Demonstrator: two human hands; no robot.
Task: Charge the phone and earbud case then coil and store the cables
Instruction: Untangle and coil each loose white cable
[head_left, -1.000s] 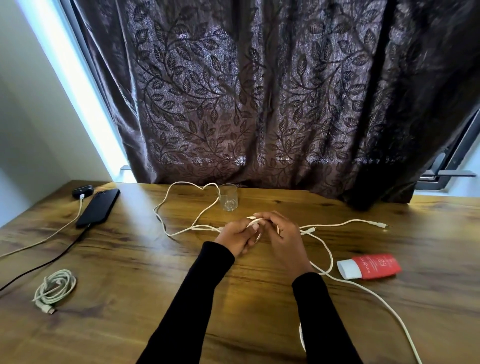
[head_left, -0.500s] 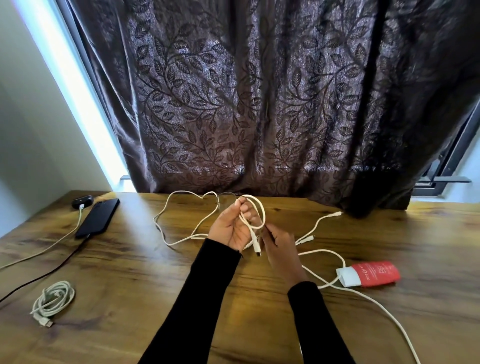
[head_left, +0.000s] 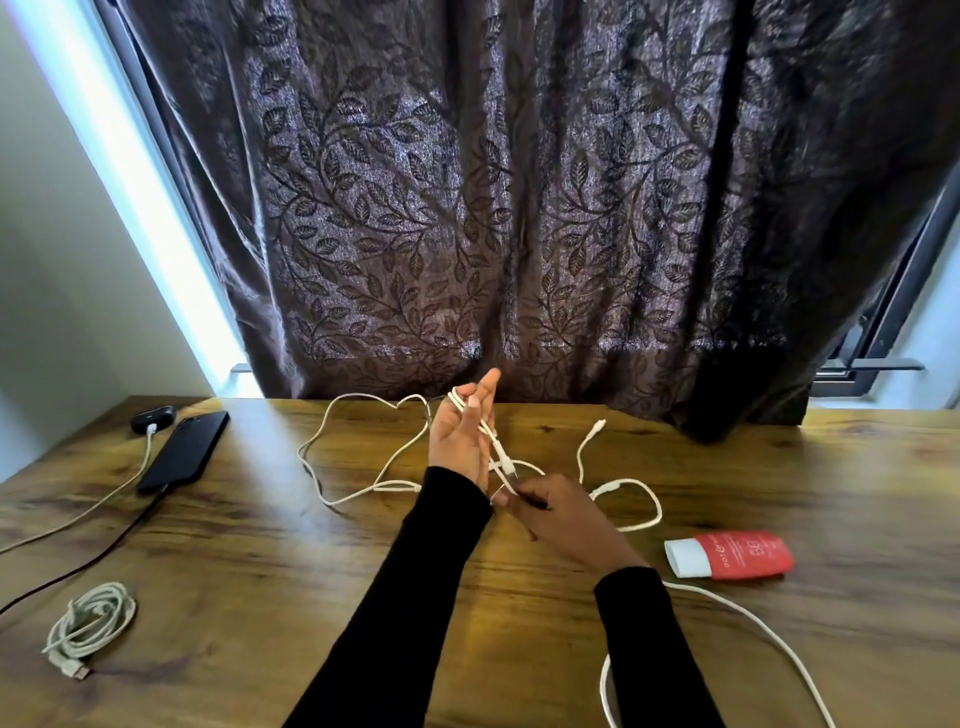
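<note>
My left hand (head_left: 460, 439) is raised upright over the table's middle, fingers straight, with a loop of the loose white cable (head_left: 358, 488) draped over its fingertips. My right hand (head_left: 563, 517) sits just below it, pinching the same cable near its plug. The rest of that cable sprawls over the wooden table (head_left: 260, 571) and trails off the near right. At the far left lies a black phone (head_left: 184, 449) with a dark cable in its near end. Behind it sits a black earbud case (head_left: 150, 418) with a white cable plugged in. A coiled white cable (head_left: 91, 626) rests near left.
A red and white tube (head_left: 730, 555) lies on the table to the right of my hands. A dark leaf-patterned curtain (head_left: 519, 208) hangs along the table's far edge. The glass seen earlier is hidden behind my left hand.
My left hand rose and straightened its fingers with the cable looped over them. My right hand dropped lower and pulled the strand toward me. The cable's free end slid closer on the table.
</note>
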